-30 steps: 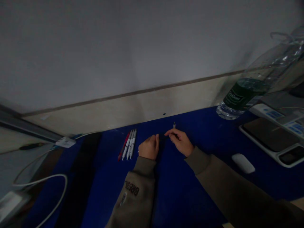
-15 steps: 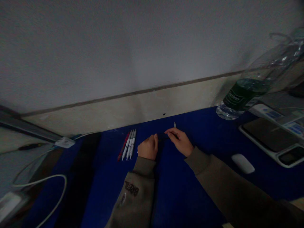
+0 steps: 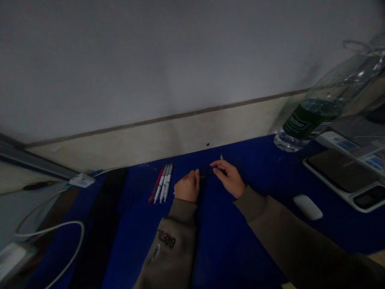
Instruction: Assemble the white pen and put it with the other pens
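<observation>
- Left hand (image 3: 187, 187), mid-tabletop (image 3: 228, 241): fingers closed around a slim dark item (image 3: 205, 176), its end pointing right.
- Right hand (image 3: 229, 179), just beside it: leading fingers slightly parted; whether they grip the pale tip (image 3: 221, 157) showing beyond, cannot tell.
- Four pens (image 3: 164, 183) lie side by side at left, seemingly set aside; work on the slim dark item looks unfinished.
</observation>
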Demonstrator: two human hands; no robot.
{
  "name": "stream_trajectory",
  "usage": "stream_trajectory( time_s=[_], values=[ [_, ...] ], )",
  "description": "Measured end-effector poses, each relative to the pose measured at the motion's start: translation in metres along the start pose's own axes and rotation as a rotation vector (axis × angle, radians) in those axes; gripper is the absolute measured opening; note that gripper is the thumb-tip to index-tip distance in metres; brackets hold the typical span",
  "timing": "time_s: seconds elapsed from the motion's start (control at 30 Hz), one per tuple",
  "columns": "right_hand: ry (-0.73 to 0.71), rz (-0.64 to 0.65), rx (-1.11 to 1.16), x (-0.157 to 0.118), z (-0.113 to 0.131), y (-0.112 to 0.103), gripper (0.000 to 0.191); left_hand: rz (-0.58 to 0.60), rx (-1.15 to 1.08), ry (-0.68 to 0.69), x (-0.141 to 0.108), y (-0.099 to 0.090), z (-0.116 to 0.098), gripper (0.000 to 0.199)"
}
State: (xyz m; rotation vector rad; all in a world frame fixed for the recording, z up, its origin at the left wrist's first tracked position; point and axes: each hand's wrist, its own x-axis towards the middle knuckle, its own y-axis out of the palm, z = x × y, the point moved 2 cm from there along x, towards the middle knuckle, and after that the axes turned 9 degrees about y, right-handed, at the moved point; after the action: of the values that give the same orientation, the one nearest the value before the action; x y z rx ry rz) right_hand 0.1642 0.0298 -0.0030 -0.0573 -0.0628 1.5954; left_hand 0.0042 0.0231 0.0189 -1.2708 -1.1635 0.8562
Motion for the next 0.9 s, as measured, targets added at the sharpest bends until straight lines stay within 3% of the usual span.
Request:
stream_trajectory(
  time_s=[0.9],
  values=[
    [-0.016,0.057,-0.009,-0.0002,-0.0021,0.0029,0.024,0.066,0.024,-0.010,0.0012,-0.0017,-0.0026,0.039]
  ],
)
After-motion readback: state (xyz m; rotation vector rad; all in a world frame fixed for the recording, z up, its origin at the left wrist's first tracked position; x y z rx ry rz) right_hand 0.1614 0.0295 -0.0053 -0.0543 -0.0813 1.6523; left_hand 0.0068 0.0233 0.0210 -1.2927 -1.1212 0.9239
